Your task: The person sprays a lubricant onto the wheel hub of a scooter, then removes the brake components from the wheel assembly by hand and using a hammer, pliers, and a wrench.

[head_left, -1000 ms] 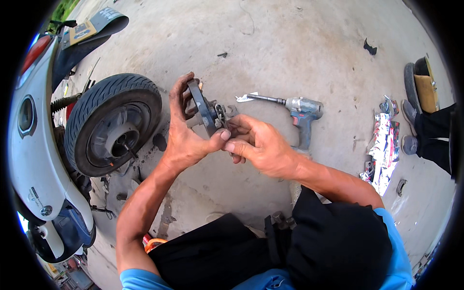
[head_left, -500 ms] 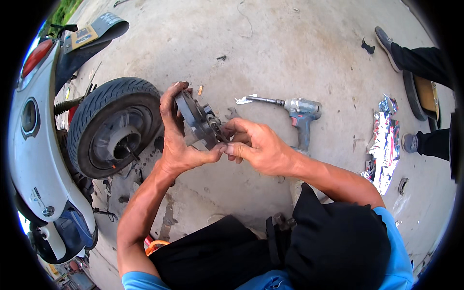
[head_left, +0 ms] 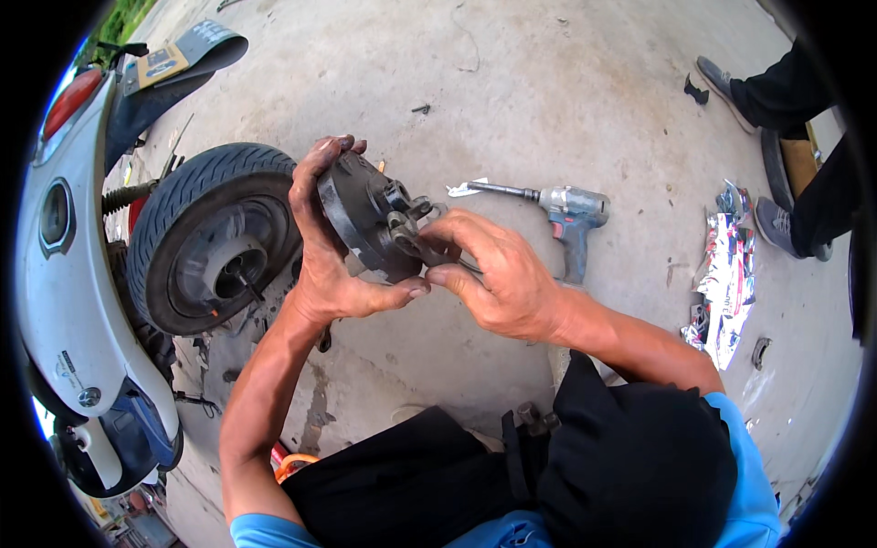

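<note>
My left hand [head_left: 320, 242] grips a dark, round drum brake plate [head_left: 352, 215] by its rim, fingers over the far edge and thumb along the near one. The plate is tilted, with its outer face and metal fittings turned toward my right. On that face, a small brake arm [head_left: 406, 233] sticks out beside a round boss. My right hand [head_left: 498, 279] pinches the brake arm's end between thumb and bent fingers, which partly hide it. To the left stands a scooter's rear wheel [head_left: 219, 242] with its bare axle [head_left: 245, 285] pointing out.
A blue-grey cordless impact wrench [head_left: 571, 224] with a long socket lies beyond my right hand. Farther right are crumpled shiny packaging [head_left: 728, 283] and a curved brake shoe [head_left: 760, 353]. A bystander's shoe [head_left: 776, 226] rests nearby. The white scooter body [head_left: 78, 274] lines the left side.
The brake plate has turned so more of its outer face shows, and my left hand has shifted slightly left with it. At the right, the bystander's legs have moved.
</note>
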A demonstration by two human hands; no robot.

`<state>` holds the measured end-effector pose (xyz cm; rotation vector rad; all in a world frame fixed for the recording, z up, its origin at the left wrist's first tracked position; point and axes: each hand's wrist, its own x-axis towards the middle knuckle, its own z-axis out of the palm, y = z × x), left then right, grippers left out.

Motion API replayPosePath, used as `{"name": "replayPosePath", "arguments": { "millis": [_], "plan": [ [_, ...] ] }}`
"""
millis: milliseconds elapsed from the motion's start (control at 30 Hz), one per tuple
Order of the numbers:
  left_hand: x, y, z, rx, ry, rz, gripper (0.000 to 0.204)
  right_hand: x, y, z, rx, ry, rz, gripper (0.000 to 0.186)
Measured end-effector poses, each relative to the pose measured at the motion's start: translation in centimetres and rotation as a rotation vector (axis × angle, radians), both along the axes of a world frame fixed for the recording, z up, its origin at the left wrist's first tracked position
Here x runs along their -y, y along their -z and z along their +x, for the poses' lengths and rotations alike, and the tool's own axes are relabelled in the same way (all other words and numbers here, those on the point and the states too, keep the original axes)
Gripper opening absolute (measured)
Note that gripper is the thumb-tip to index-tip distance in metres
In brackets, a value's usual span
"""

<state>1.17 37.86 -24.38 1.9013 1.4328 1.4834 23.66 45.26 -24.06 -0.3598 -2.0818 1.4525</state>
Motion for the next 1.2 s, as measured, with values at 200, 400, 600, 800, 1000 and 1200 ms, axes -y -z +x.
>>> {"name": "replayPosePath", "arguments": {
  "millis": [200, 400, 600, 800, 1000, 1200],
  "plan": [
    [-0.7, -4.6, -1.5, -0.409, 0.143, 0.029, 0.098, -1.4, 0.0, 1.0, 0.022, 0.095, 0.089, 0.031],
    [-0.7, -6.2, 1.1, -0.475, 0.104, -0.061, 0.069, -1.3, 0.4, 1.5, 0.038, 0.091, 0.037, 0.023],
    [-0.7, -6.9, 0.8, -0.077, 0.198, -0.427, 0.064, -1.7, 0.6, 1.8, 0.052, 0.09, 0.019, 0.021],
    [-0.2, -6.9, 0.9, 0.196, 0.164, -0.99, 0.041, -2.9, 2.2, 2.2, 0.097, -0.032, 0.028, 0.021],
    [0.9, -4.4, 1.1, 0.159, 0.281, -0.85, 0.029, -4.0, 2.3, 2.1, 0.069, -0.171, 0.048, 0.021],
    [1.9, -3.6, 1.9, 0.091, 0.08, -0.763, 0.027, -3.8, 2.1, 1.1, 0.168, -0.015, -0.033, 0.032]
  ]
}}
